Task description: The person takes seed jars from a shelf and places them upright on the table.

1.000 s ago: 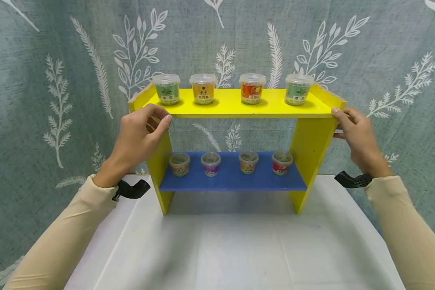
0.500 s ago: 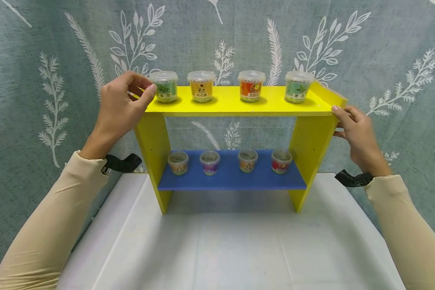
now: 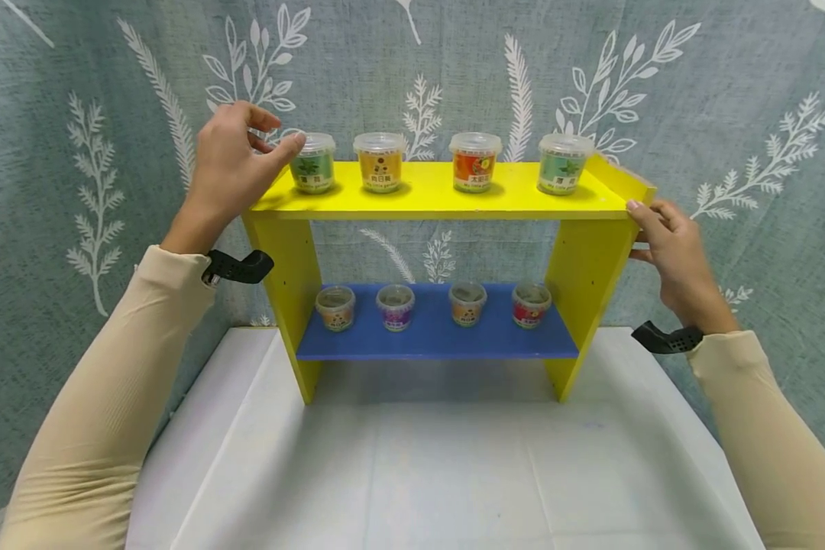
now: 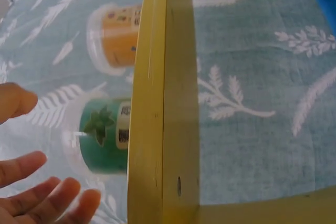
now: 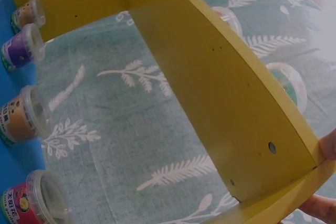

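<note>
My left hand is raised at the left end of the yellow top board, thumb and fingers spread. In the left wrist view its fingers stand apart from the green-labelled lidded cup. My right hand holds the upper right corner of the shelf unit, thumb at the front edge and fingers round the side. Also on the top board are a yellow-labelled cup, an orange-labelled cup and a second green-labelled cup, all upright with clear lids.
Several smaller-looking lidded cups, among them a purple-labelled one and a red-labelled one, stand in a row on the blue lower board. The unit rests on a white-covered table, with a leaf-patterned grey-green cloth behind.
My left hand has moved left and up from the top board's front edge to beside the left green-labelled cup. The right hand keeps its hold on the corner. The cups stay in place.
</note>
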A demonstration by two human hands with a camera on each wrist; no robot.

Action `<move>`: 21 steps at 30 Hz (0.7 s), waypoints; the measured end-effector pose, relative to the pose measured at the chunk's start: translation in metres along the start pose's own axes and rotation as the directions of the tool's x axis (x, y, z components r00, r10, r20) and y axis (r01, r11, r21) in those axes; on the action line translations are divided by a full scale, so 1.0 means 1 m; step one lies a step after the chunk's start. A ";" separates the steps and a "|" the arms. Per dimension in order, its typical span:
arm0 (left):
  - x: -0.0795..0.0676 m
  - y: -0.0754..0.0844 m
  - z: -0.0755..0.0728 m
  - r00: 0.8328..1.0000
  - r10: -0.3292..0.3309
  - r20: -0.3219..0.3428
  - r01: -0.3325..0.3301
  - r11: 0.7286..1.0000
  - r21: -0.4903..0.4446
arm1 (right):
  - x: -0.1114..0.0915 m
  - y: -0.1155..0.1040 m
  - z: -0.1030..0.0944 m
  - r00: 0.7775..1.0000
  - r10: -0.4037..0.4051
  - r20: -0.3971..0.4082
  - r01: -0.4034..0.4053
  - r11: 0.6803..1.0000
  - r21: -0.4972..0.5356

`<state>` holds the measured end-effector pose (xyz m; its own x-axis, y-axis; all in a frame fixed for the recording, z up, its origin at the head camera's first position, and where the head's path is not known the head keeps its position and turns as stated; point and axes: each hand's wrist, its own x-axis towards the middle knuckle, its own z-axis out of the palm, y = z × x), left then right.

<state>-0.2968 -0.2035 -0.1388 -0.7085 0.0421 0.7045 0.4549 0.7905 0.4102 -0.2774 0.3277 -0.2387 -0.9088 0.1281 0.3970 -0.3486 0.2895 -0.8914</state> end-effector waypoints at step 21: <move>0.025 -0.006 0.008 0.960 -0.128 0.247 0.121 0.992 0.044 | 0.003 0.006 0.000 1.000 -0.016 -0.003 0.016 0.999 0.039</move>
<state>-0.3213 -0.2023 -0.1286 -0.8721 0.0906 0.4809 0.3418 0.8161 0.4660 -0.2821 0.3298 -0.2424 -0.9026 0.1260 0.4116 -0.3716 0.2547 -0.8928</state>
